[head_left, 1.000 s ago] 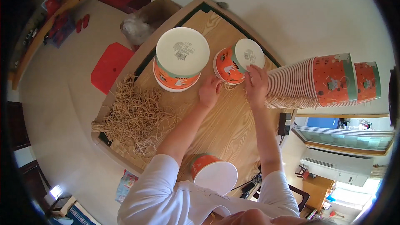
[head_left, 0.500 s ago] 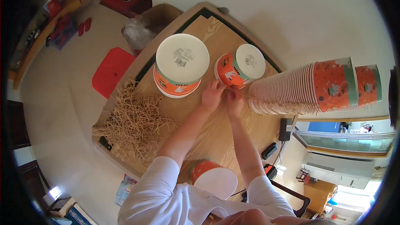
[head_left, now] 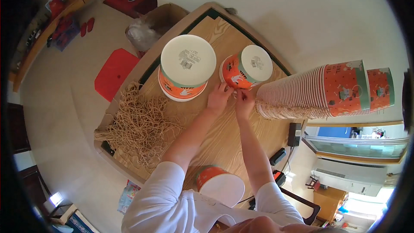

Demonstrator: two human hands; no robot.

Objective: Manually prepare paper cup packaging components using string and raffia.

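A small orange paper bucket (head_left: 235, 72) with a green band lies tipped on the wooden table, its white base tilted up and away from me. My left hand (head_left: 219, 99) has its fingers closed at the bucket's near rim. Beside it, my right hand (head_left: 244, 103) pinches at the same rim, fingertips almost meeting the left ones. What lies between the right fingers is too small to make out. To the left, larger upside-down paper buckets (head_left: 188, 56) stand nested. A heap of tan twine cords (head_left: 140, 125) spreads over the table's left corner.
Long nested stacks of orange buckets (head_left: 297, 90) lie on the right, cords along their edge. Another bucket (head_left: 222, 187) lies close to my body. A black power adapter (head_left: 295, 134) sits at the right edge. Beyond the table are a red stool (head_left: 114, 75) and a cardboard box (head_left: 166, 19).
The small bucket has turned and shifted slightly to the left. My right fingers have moved a little along its rim; my left hand stays nearly in place.
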